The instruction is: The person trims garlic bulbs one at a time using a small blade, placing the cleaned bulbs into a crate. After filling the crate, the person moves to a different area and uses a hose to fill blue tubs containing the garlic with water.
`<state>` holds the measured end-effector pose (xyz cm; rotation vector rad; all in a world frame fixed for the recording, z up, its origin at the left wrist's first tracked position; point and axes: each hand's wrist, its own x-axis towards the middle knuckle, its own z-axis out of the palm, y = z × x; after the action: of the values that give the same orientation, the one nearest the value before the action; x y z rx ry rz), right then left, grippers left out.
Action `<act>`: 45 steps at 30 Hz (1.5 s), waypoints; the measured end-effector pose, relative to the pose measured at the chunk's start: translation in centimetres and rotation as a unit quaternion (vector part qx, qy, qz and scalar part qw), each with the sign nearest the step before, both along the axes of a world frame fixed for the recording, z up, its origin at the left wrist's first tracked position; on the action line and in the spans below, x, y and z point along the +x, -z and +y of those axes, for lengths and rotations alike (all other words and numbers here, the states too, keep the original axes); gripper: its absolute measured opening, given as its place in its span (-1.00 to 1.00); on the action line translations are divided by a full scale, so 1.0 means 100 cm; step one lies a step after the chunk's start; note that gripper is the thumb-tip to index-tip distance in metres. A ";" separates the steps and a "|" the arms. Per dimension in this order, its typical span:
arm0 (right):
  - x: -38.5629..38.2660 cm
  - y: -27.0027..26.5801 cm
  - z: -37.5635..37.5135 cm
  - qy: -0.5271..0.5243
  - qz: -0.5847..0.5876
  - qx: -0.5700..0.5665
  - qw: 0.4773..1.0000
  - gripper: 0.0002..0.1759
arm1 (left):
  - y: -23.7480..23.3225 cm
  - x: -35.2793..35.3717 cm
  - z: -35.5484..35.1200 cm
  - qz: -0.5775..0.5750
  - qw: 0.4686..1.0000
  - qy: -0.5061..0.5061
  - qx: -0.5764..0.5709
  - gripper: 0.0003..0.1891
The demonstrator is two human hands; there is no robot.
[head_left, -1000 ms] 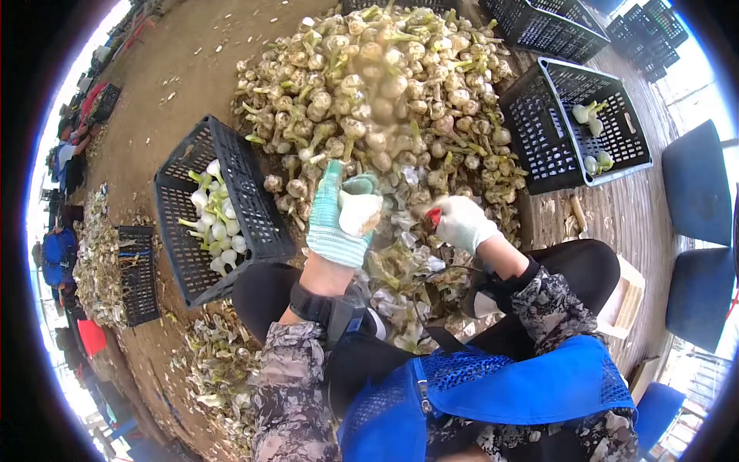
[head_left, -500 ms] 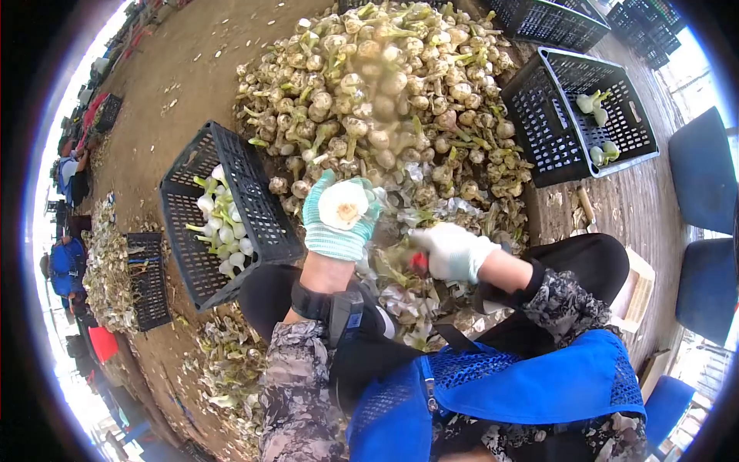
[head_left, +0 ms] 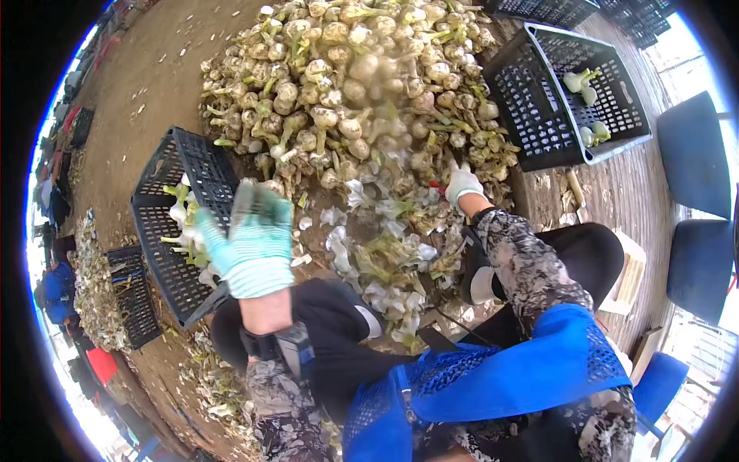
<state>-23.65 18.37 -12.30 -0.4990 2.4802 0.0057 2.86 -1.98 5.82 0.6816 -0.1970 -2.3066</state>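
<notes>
My left hand (head_left: 250, 245), in a green and white striped glove, is open beside the left black crate (head_left: 219, 173). Its fingers are spread and partly blurred, and no bulb shows in it. Peeled white garlic bulbs (head_left: 185, 215) with green stems lie in that crate, partly covered by the hand. My right hand (head_left: 463, 185), in a pale glove, reaches to the lower right edge of the heap of unpeeled garlic (head_left: 319, 115). A small red tool (head_left: 437, 185) shows at its fingers; the rest of the tool is hidden.
Loose garlic skins (head_left: 392, 262) cover the ground between my legs. The right black crate (head_left: 539, 115) has a few peeled bulbs inside. A wooden-handled tool (head_left: 576, 189) lies on boards near blue chairs (head_left: 697, 154). Another person (head_left: 58, 292) in blue is at far left.
My left hand has moved left to the crate, and the white garlic bulb is gone from it. My right hand has reached forward and right to the heap, the red tool moving with it.
</notes>
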 end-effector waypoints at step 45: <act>0.094 -0.199 -0.042 0.106 -0.435 -0.600 0.662 -0.75 | -0.015 -0.031 0.062 -0.275 0.687 0.096 -0.665 -0.29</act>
<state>-14.28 14.12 7.56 -0.5020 1.2354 -1.6333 -0.20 4.24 7.29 0.4822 -2.0301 -1.3841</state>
